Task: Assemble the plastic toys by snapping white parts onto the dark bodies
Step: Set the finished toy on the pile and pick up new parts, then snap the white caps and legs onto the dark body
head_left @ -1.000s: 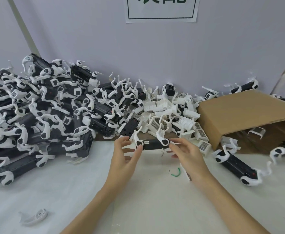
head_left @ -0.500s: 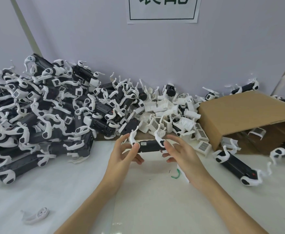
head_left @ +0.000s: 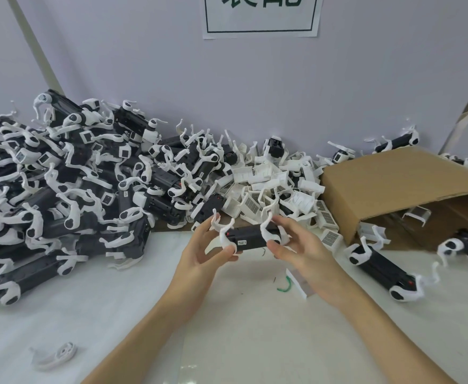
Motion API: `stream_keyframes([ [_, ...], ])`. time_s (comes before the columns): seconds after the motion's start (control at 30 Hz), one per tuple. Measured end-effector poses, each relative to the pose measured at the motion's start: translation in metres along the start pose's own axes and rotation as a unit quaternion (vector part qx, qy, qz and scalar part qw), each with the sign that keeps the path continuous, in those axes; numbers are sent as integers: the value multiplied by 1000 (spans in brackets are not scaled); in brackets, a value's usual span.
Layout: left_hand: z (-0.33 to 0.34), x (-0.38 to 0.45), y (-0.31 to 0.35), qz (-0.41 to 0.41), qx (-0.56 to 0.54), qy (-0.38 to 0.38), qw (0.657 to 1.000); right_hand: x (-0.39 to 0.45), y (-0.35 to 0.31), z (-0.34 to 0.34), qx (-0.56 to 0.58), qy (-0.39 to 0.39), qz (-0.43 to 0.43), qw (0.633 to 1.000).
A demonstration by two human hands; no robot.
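Head view: 1 dark body (head_left: 250, 237) is held up over the desk (head_left: 227, 322), between the 2 hands and just in front of the loose white parts (head_left: 279, 187). The left hand (head_left: 203, 250) pinches its left end, the grip clamped there by thumb and curled fingers; the right hand (head_left: 300, 246) holds the right end the same way, thumb under and fingers over. At least 3 white legs (head_left: 266, 231) already stand on this body, 2 at the left end and 1 or more at the right, partly hidden by the fingers.

The step in hand looks like seating or checking the legs on this 1 toy. The next move, as I judge it, calls for a firm squeeze until each leg clicks home, then laying the toy with the finished ones.

Counts: the finished pile (head_left: 61, 195) at left holds far too many to count, dozens at least. The white heap behind is likewise uncountable. 1 cardboard box (head_left: 399, 187) lies tipped on its side at right. 2 toys (head_left: 379, 268) lie before it on the desk, 1 more behind it by the wall. 1 stray white piece (head_left: 56, 355) sits alone near left, and 1 small green scrap (head_left: 284, 286) under the right wrist.
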State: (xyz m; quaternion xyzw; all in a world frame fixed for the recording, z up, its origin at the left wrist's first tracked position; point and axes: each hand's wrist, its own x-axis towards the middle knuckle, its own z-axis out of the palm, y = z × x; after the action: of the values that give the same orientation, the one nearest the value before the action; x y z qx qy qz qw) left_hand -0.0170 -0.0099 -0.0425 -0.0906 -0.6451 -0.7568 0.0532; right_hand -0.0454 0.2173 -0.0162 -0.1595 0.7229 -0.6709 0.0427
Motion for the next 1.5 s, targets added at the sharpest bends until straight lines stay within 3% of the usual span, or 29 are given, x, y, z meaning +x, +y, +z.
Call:
stream_keyframes([
  [0.1,-2,2,4,-79,-202,-11,976,1,3,-8,13,-33,-4,999],
  [0.17,-2,2,7,-113,-270,10,956,2,5,-11,23,-51,-4,998],
  [0.27,2,3,8,-137,-228,39,963,4,9,-8,44,-74,3,996],
  [0.43,10,-1,17,-164,-188,32,968,7,5,3,241,-64,55,967],
  [0.53,16,-5,21,-148,-199,6,969,4,3,16,254,-51,75,963],
  [0.67,16,-9,15,-49,-125,-14,991,3,-2,23,225,-32,113,967],
  [0.73,11,-13,15,33,-2,-37,999,1,-8,19,254,-47,177,950],
  [0.83,6,-20,10,130,207,-113,963,-4,-12,15,226,-97,212,946],
  [0.97,12,-19,4,112,228,-111,961,-3,-8,18,227,-31,155,961],
  [1.13,13,-13,9,-44,72,-2,996,-3,-6,21,245,-12,47,968],
  [1.3,10,-8,10,-29,37,54,997,-2,-3,29,213,-11,66,975],
  [1.4,7,-9,5,-5,86,43,995,-5,-6,28,165,-5,60,984],
  [1.5,13,-12,4,104,203,47,972,-4,-7,26,124,39,26,991],
])
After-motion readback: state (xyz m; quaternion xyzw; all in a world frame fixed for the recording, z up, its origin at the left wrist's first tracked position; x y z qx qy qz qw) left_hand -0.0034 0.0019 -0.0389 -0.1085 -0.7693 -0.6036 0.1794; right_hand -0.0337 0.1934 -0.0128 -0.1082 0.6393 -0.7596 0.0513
